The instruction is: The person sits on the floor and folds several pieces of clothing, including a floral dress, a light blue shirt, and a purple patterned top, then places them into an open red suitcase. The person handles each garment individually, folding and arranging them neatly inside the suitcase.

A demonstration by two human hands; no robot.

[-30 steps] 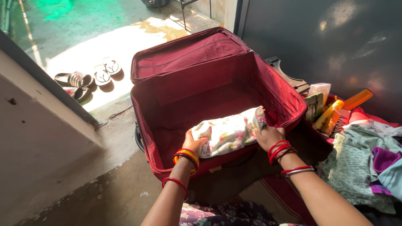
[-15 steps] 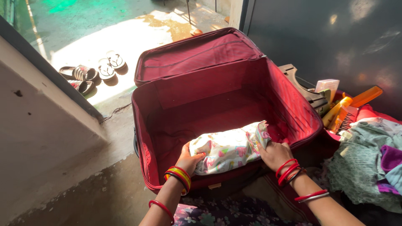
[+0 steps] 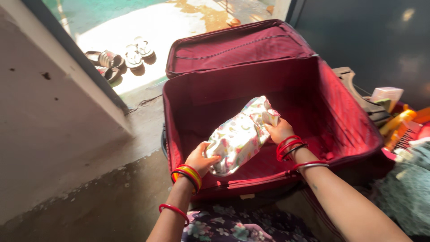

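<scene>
A folded cloth bundle [image 3: 239, 136], white with small coloured prints, sits at the centre of the frame, inside the open maroon suitcase [image 3: 345, 121]. It lies tilted, its lower end toward the near wall of the case and its upper end pointing toward the upper right. The left hand [image 3: 201, 159] has its grip closed on the lower left end of the bundle, thumb on top and fingers curled beneath. The right hand [image 3: 278, 130] grips the upper right end, fingers pinching a folded corner of the cloth. Whether the bundle rests on the suitcase floor or is held just above it is hard to tell from this angle. Both wrists wear red bangles [image 3: 289, 147], with yellow ones mixed in on the left.

The suitcase lid [image 3: 237, 45] lies folded back toward the top of the frame. Beyond it, in the upper left, several sandals [image 3: 121, 58] stand on a sunlit floor. At the right edge of the frame lie an orange comb [image 3: 410, 130], a pale box [image 3: 386, 94] and a heap of greenish clothes [image 3: 405, 188], well apart from the hands. A floral garment [image 3: 233, 226] shows at the bottom centre.
</scene>
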